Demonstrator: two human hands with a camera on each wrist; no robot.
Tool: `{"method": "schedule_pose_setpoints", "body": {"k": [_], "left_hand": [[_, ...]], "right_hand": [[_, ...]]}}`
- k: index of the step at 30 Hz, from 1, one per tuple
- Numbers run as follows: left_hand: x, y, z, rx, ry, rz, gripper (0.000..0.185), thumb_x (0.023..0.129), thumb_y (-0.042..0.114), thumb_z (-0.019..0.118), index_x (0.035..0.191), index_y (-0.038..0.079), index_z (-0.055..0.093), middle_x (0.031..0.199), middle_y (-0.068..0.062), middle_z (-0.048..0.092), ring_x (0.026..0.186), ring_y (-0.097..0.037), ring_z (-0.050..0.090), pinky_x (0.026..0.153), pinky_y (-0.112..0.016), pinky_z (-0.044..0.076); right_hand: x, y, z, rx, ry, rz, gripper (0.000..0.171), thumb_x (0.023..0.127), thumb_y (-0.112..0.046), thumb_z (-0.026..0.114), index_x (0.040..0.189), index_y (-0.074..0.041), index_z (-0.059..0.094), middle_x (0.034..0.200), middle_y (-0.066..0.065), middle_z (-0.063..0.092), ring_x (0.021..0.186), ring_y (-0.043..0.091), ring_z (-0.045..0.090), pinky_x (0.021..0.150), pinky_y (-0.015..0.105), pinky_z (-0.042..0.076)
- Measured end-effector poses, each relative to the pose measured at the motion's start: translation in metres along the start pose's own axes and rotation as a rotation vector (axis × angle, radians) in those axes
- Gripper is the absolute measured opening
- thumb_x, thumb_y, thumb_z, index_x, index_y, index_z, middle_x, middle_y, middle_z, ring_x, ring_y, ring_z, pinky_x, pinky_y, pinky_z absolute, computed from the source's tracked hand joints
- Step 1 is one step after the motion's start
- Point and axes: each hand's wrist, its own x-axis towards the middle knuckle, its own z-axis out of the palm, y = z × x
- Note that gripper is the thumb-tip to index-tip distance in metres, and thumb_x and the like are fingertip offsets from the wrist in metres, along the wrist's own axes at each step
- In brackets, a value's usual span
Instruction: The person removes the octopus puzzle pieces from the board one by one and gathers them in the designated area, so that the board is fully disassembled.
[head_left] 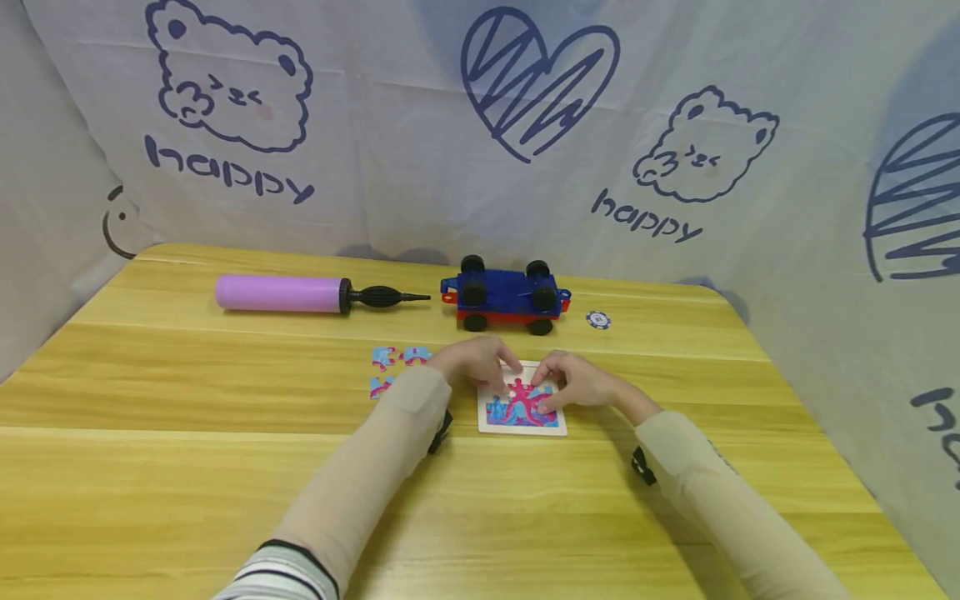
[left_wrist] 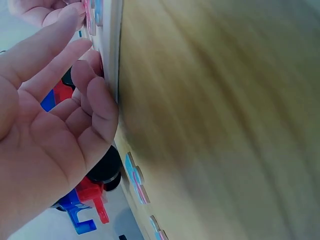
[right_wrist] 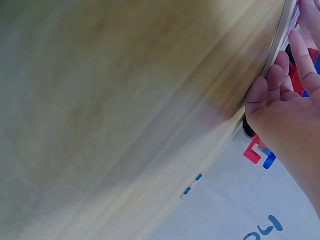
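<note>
A jigsaw puzzle (head_left: pixel 522 414) with a pink octopus on blue lies in a white-rimmed tray (head_left: pixel 555 431). Over its upper left side is my left hand (head_left: pixel 480 360), thumb and index finger stretched towards the pieces; the other fingers bend loosely in the left wrist view. My right hand (head_left: pixel 585 382) reaches in from the right, its thumb and index finger around a puzzle piece (head_left: pixel 547 389) at the right side. A pink and blue piece edge (left_wrist: pixel 91 20) stands up close to the fingertips in the left wrist view. Fingers partly cover the puzzle.
Loose puzzle pieces (head_left: pixel 383 358) lie left of the tray, partly behind the left forearm. Behind are a purple hand pump (head_left: pixel 281 294), an upturned blue and red toy car (head_left: pixel 510 293) and a poker chip (head_left: pixel 598 320). A printed white curtain (head_left: pixel 420 167) borders the wooden table (head_left: pixel 187 492).
</note>
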Motion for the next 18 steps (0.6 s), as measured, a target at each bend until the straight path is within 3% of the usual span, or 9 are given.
{"method": "schedule_pose_setpoints", "body": {"k": [8,18], "left_hand": [[0.0005,0.0036,0.001,0.074,-0.025,-0.008,0.037,0.077,0.002,0.067,0.112,0.011,0.063,0.055,0.0,0.036,0.045,-0.011,0.034,0.044,-0.019,0.029],[-0.0009,0.0075,0.0022,0.044,-0.007,-0.017,0.038,0.077,-0.011,0.053,0.108,0.006,0.065,0.066,-0.003,0.042,0.04,-0.01,0.027,0.039,-0.019,0.024]], "right_hand": [[-0.0014,-0.001,-0.0004,0.002,-0.002,-0.023,0.025,0.073,-0.009,0.073,0.091,0.0,0.059,0.083,0.008,0.048,0.074,0.021,0.04,0.063,0.026,0.034],[-0.0009,-0.0025,0.0,0.002,0.002,-0.005,0.025,0.072,-0.009,0.073,0.091,-0.001,0.059,0.085,0.007,0.049,0.076,0.021,0.04,0.065,0.027,0.034]]}}
